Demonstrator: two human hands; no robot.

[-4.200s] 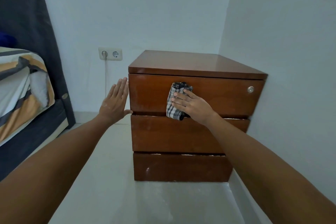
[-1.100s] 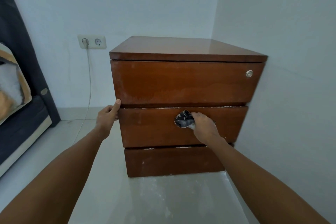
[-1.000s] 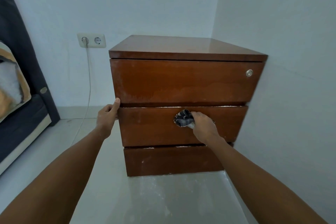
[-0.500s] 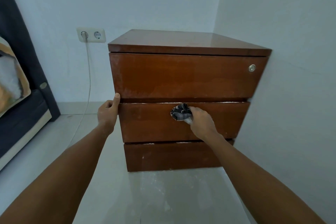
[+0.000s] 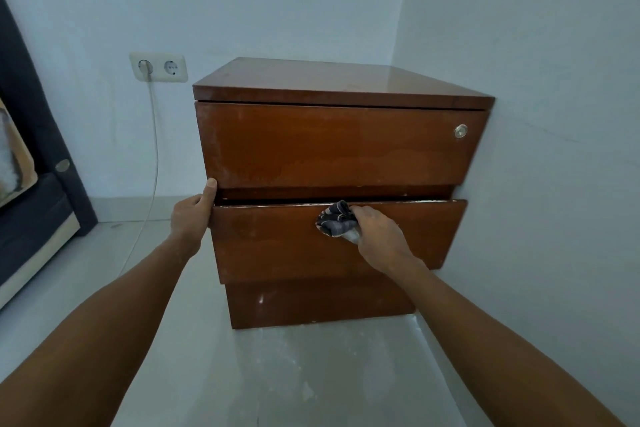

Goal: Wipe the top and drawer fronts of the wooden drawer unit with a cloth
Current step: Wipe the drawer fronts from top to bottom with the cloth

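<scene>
Both hands grip: left hand [image 5: 192, 218] the protruding, horizontal middle drawer's [image 5: 277, 246] left edge, right hand [image 5: 379, 239] a bunched cloth [image 5: 335, 220].

The drawer unit [image 5: 341, 184] stands in the corner, its right side against the wall. Its middle drawer [image 5: 294, 243] juts out in front of the top drawer [image 5: 332, 146] and the bottom drawer [image 5: 318, 305]. Left hand [image 5: 190, 218] sits at the middle drawer's left end, right hand [image 5: 379, 239] at its upper front, cloth [image 5: 336, 220] just left of that hand. The wall socket [image 5: 158, 66] lies left of the unit, a cable [image 5: 152, 156] dropping below it.
</scene>
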